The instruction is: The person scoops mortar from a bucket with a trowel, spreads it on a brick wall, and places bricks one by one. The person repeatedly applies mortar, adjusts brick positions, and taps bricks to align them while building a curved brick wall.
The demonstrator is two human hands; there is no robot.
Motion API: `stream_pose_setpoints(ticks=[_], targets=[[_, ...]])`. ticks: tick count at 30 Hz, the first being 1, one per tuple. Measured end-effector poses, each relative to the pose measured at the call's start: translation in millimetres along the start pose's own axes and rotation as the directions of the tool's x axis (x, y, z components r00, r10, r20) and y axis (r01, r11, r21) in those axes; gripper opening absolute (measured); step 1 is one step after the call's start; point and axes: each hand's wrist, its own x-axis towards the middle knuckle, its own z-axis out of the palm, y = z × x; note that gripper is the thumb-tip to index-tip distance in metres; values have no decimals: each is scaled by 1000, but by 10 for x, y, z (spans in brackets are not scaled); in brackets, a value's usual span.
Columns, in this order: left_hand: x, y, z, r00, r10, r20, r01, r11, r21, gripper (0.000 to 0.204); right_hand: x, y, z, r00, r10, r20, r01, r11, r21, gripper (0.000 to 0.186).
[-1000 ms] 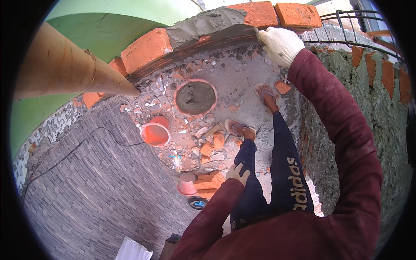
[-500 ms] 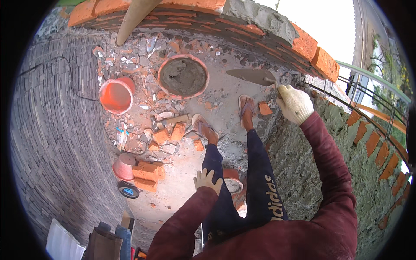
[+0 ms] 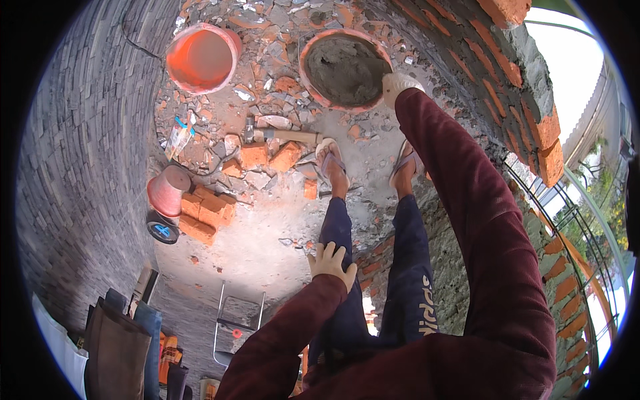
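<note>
My right hand (image 3: 402, 88), in a pale work glove, is closed at the right rim of a round tub (image 3: 305, 79). Grey wet mortar (image 3: 343, 67) fills that tub. The trowel whose handle was in this hand half a second ago is now hard to make out; its blade seems sunk in or merged with the mortar. My left hand (image 3: 331, 265), gloved too, lies on my left leg near the knee with its fingers spread, holding nothing.
An orange bucket (image 3: 230, 57) stands left of the tub. A hammer (image 3: 287, 135) lies among broken bricks (image 3: 285, 157) and rubble. Left are an upturned bucket (image 3: 168, 191) and stacked bricks (image 3: 207, 213). A brick wall (image 3: 497, 60) rises at the right; clothes (image 3: 117, 347) hang lower left.
My right hand has swung left from beside the wall to the mortar tub, taking the trowel along. The view has shifted and turned. My left hand stays on my leg.
</note>
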Motion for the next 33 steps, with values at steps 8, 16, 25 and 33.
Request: stream_pose_setpoints(ticks=[8, 16, 25, 33], targets=[[77, -8, -18, 999, 18, -38, -19, 1000, -8, 56, 87, 3, 706, 993, -39, -110, 98, 795, 598, 24], [132, 17, -74, 999, 43, -23, -41, 997, 63, 60, -432, 450, 717, 985, -116, -131, 174, 585, 792, 12], [36, 228, -104, 999, 46, -21, -40, 977, 209, 61, -2539, 1389, -38, 956, -74, -283, 277, 541, 794, 49], [33, 604, -230, 998, 68, 0, -62, 909, 411, 63, -4237, 2770, -474, 861, 366, -352, 5, 686, 727, 28]])
